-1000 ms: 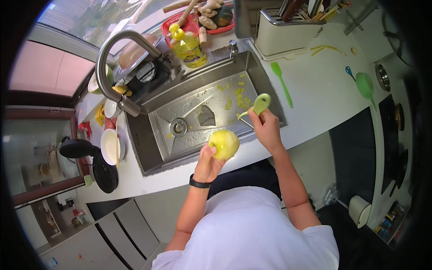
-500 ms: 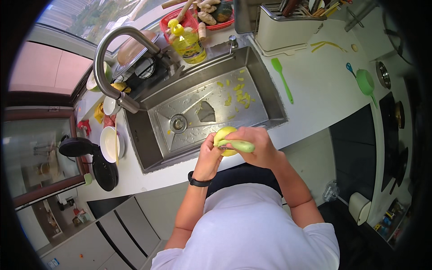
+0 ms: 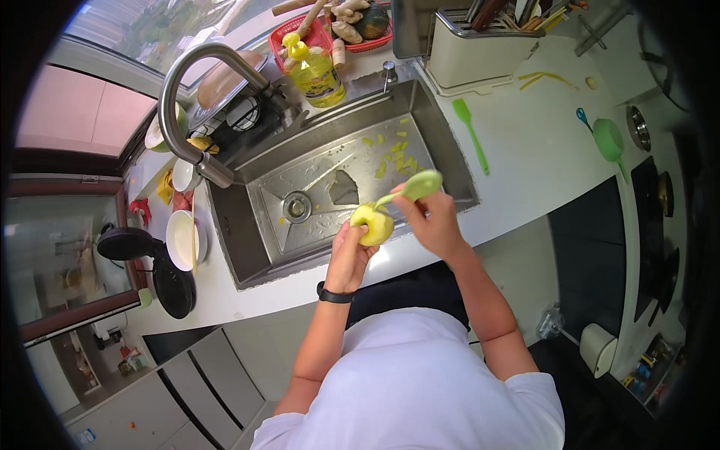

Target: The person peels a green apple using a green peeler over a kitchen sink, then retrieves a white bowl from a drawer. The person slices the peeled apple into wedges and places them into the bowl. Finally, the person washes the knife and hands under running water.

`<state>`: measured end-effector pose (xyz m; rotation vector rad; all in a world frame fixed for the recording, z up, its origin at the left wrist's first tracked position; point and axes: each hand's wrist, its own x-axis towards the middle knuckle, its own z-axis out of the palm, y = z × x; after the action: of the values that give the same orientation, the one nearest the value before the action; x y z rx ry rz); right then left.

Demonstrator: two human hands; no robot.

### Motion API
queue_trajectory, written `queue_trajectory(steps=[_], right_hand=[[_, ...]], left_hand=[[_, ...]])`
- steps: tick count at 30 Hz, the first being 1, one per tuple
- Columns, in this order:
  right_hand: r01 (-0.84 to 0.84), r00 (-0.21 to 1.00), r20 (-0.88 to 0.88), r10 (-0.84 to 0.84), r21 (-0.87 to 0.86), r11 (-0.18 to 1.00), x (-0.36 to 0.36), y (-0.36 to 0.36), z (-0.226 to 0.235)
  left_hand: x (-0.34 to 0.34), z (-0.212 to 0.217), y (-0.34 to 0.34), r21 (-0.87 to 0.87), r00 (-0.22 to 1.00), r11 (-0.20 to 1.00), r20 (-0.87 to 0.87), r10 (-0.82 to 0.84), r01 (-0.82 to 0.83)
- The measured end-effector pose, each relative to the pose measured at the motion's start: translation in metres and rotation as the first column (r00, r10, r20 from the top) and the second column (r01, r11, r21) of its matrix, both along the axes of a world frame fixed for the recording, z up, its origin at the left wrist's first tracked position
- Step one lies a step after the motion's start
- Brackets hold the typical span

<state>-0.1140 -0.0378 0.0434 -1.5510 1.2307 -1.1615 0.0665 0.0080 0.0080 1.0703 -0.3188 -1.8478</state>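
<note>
At the sink's front edge, my left hand (image 3: pixel 347 260) is closed around a pale yellow peeled fruit, apparently an apple (image 3: pixel 379 228); its dimpled end shows. A green-handled peeler (image 3: pixel 421 184) is gripped in my right hand (image 3: pixel 435 223), just right of the apple. The peeler's narrow end lies close to the top of the fruit; whether it touches I cannot tell. Below and beyond, several yellow-green peel scraps (image 3: pixel 400 160) lie on the bottom of the steel sink (image 3: pixel 300 247).
A tall curved faucet (image 3: pixel 166 112) arches over the sink's left side. Behind stands a yellow detergent bottle (image 3: pixel 319 81). On the left counter are a white bowl (image 3: pixel 180 240) and an open black appliance (image 3: pixel 174 285). A green spatula (image 3: pixel 471 135) lies right of the sink, before a knife holder (image 3: pixel 476 56).
My right hand has turned and lifted the peeler off the apple's front, up and to the right. The apple is now more exposed in my left hand, which has barely moved.
</note>
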Motion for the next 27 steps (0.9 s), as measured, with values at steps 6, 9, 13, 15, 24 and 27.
queue_trajectory(steps=[6,9,13,15,24,27], right_hand=[[-0.113,0.992,-0.078,0.098,-0.217,0.97,0.008,0.009,0.008],[-0.185,0.978,-0.147,0.147,-0.295,0.937,0.003,0.008,0.011],[-0.242,0.966,-0.173,0.194,-0.33,0.912,-0.003,0.004,0.011],[-0.177,0.973,-0.21,0.095,-0.419,0.89,-0.01,-0.01,-0.008],[0.066,0.976,0.193,-0.097,0.161,0.985,-0.013,0.006,-0.022],[-0.014,0.975,0.224,0.014,-0.002,1.0,-0.003,0.013,-0.005]], left_hand=[[-0.009,0.012,0.002,-0.036,0.999,0.999,0.037,-0.034,0.035],[-0.013,0.022,0.003,-0.062,0.989,0.996,0.142,-0.048,0.057],[-0.009,0.023,0.007,-0.103,0.978,0.989,0.187,-0.088,0.108],[-0.009,0.022,0.009,-0.115,0.977,0.986,0.191,-0.099,0.123],[-0.002,0.013,0.002,0.036,0.999,0.999,-0.036,-0.025,0.026],[-0.006,0.017,0.001,0.048,0.989,0.997,-0.136,-0.053,0.06]])
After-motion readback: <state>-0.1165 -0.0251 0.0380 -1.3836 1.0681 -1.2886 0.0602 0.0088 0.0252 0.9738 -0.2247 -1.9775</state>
